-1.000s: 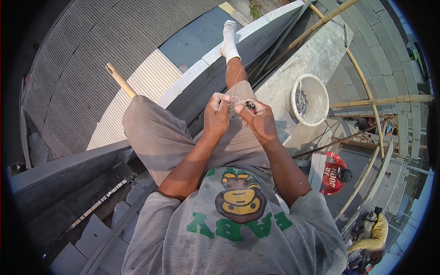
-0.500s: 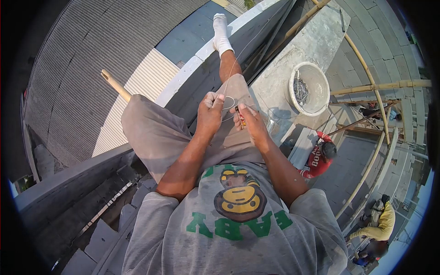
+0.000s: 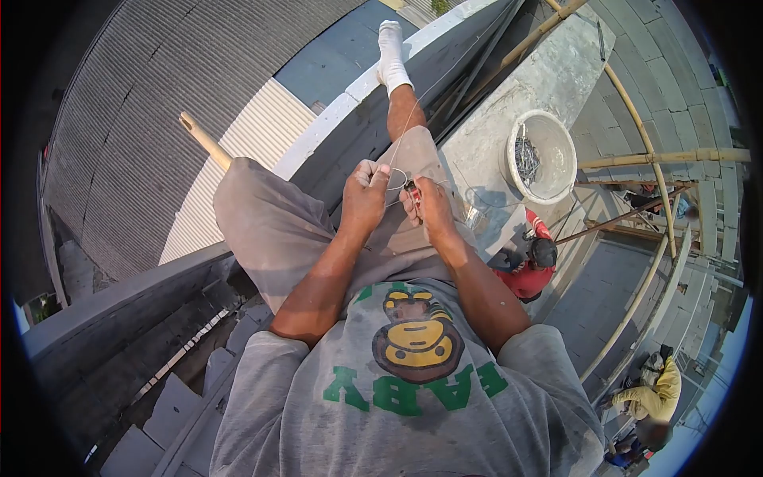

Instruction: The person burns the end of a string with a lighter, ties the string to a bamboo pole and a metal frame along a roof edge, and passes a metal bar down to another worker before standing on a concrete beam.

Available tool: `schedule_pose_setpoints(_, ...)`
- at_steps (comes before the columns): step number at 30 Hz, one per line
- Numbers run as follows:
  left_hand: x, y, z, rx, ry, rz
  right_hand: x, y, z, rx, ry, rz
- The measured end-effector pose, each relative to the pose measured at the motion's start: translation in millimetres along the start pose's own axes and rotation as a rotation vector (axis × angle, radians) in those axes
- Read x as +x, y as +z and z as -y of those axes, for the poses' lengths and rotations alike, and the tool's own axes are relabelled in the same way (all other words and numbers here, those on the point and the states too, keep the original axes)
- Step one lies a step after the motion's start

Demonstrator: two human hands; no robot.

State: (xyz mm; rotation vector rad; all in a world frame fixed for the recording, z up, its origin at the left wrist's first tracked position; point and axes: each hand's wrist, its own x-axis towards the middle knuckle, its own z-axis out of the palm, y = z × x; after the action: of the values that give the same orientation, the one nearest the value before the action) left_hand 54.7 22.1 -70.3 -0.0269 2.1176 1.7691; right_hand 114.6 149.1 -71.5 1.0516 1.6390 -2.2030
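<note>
Over my lap, my left hand point(image 3: 366, 193) is closed, its thumb and fingers pinching a thin pale line point(image 3: 406, 127). The line runs up past my raised leg and makes a small loop between my hands. Just right of the loop, my right hand point(image 3: 430, 205) is wrapped round a small red and dark object point(image 3: 412, 191), whose kind I cannot make out. The hands are a short gap apart at about the same height.
A white bucket point(image 3: 554, 157) holding nails stands on a grey slab point(image 3: 509, 103) to the right. Bamboo poles point(image 3: 660, 158) cross beyond it. A person in red point(image 3: 531, 280) is lower right, others in yellow point(image 3: 666, 389) and dark clothes farther down. A pale wall point(image 3: 334, 119) edges the roof.
My hands have moved slightly left and lower, and my right hand has turned so the red object shows. The person in red has moved left, closer to my right arm.
</note>
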Motion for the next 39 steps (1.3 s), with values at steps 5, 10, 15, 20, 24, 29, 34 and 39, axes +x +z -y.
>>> schedule_pose_setpoints(5,1.8,-0.4,2.3,-0.048,-0.016,0.002,-2.8,3.8,4.4,-0.117,-0.062,-0.021)
schedule_pose_setpoints(10,1.6,-0.1,4.9,-0.009,0.007,0.002,2.6,0.8,-1.7,0.001,0.055,-0.064)
schedule_pose_setpoints(15,-0.3,1.0,-1.4,-0.021,-0.010,0.001,6.2,-0.5,-4.7,-0.003,0.053,-0.061)
schedule_pose_setpoints(20,0.9,1.5,2.1,-0.017,-0.007,-0.008,6.2,0.0,-5.6,-0.010,0.040,-0.061)
schedule_pose_setpoints(24,-0.7,1.8,-0.2,0.026,0.017,-0.013,7.0,-1.5,-8.3,-0.020,0.031,-0.044)
schedule_pose_setpoints(29,-2.3,1.2,-4.4,0.008,-0.044,0.014,6.9,-2.4,-9.1,-0.025,0.025,-0.036)
schedule_pose_setpoints(34,0.7,2.3,4.8,0.047,0.005,-0.008,6.0,-3.0,-10.9,-0.005,0.024,-0.032)
schedule_pose_setpoints(39,2.2,2.5,8.8,0.043,-0.010,-0.006,3.5,-1.6,-7.1,-0.020,0.017,-0.043)
